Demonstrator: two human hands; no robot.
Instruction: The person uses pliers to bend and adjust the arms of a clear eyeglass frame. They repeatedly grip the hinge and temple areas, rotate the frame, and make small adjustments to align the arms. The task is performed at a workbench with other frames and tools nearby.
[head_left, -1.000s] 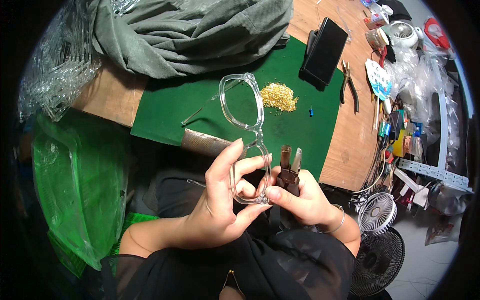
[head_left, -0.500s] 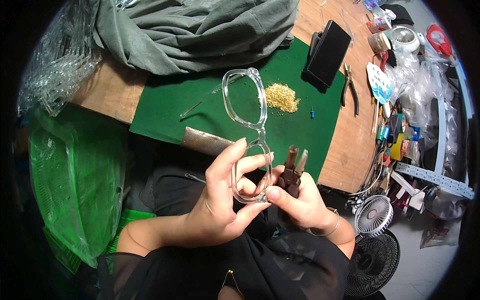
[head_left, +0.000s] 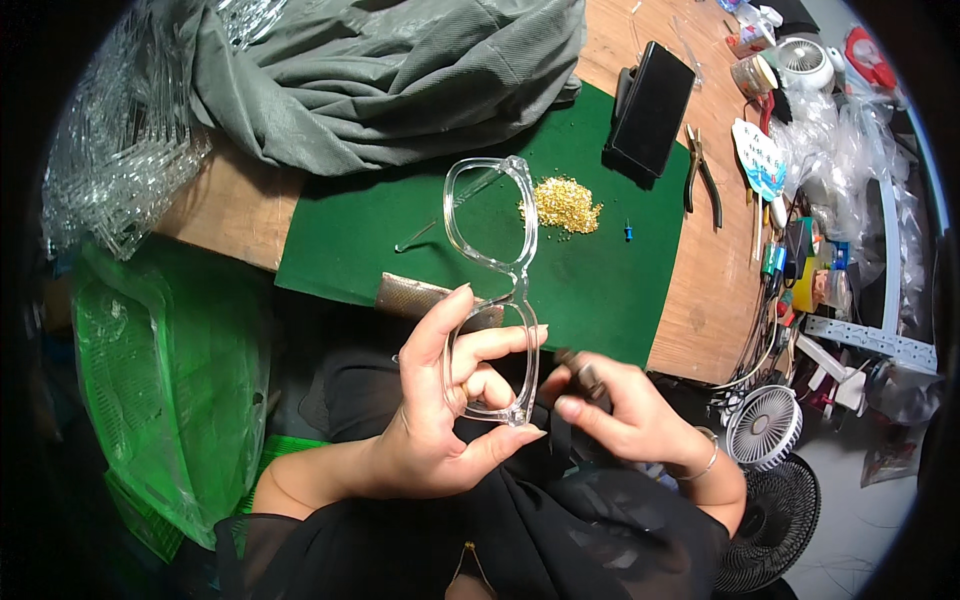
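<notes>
My left hand (head_left: 435, 425) grips a clear plastic eyeglass frame (head_left: 519, 283) by its lower rim. The frame stands on end with its other rim toward the table, and one clear temple arm slants back to the left. To its right, apart from the frame, my right hand (head_left: 635, 410) is closed around dark pliers (head_left: 586, 378), blurred by motion, their tips turned away. Beyond the frame, a heap of tiny gold-coloured parts (head_left: 566, 207) lies on the green mat (head_left: 350, 230). A textured metal bar (head_left: 408, 295) sits at the mat's near edge, partly behind my left fingers.
A black phone-like device (head_left: 650, 110) leans at the mat's far right, with pliers (head_left: 702, 178) beside it. A small blue-handled pin (head_left: 628, 233) lies near the heap. Grey cloth (head_left: 380, 90) and clear plastic strips (head_left: 130, 150) occupy the far left; fans (head_left: 763, 427) stand right.
My right hand with the pliers has drawn away from the frame to the right, and the pliers have turned. My left hand still holds the frame, now slightly lower.
</notes>
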